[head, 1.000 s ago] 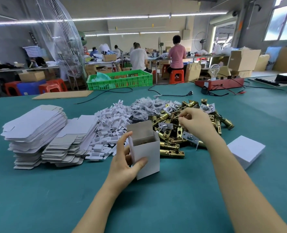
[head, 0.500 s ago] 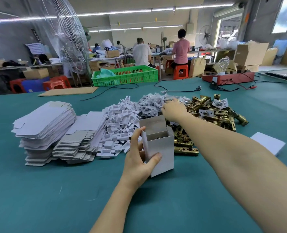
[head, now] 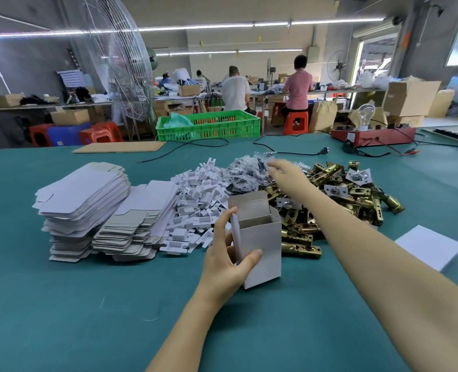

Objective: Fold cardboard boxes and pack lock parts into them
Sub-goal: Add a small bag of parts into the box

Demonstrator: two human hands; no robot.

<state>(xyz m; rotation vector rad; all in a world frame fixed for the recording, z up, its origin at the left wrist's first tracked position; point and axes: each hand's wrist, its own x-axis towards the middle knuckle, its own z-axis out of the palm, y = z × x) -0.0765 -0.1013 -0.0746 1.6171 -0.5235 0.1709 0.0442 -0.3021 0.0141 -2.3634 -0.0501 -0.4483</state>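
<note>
My left hand (head: 226, 260) grips an upright white cardboard box (head: 261, 241) on the green table, thumb on its front; its top flaps stand open. My right hand (head: 283, 170) reaches over the box to a heap of small clear plastic bags (head: 245, 171) and pinches one bag at the fingertips. To the right of the box lies a heap of brass lock latches (head: 356, 191). White plastic inserts (head: 199, 202) are piled left of the bags. Two stacks of flat box blanks (head: 84, 194) lie at the left.
A closed white box (head: 429, 247) lies at the right under my forearm. At the table's far edge are a cardboard sheet (head: 120, 146), a black cable (head: 289, 152) and a red device with a bulb (head: 373, 135). A green crate (head: 209, 126) and seated people are beyond.
My right hand left the brass latches, moved left and away to the bag heap, and now lifts slightly with a bag. My left hand keeps holding the box.
</note>
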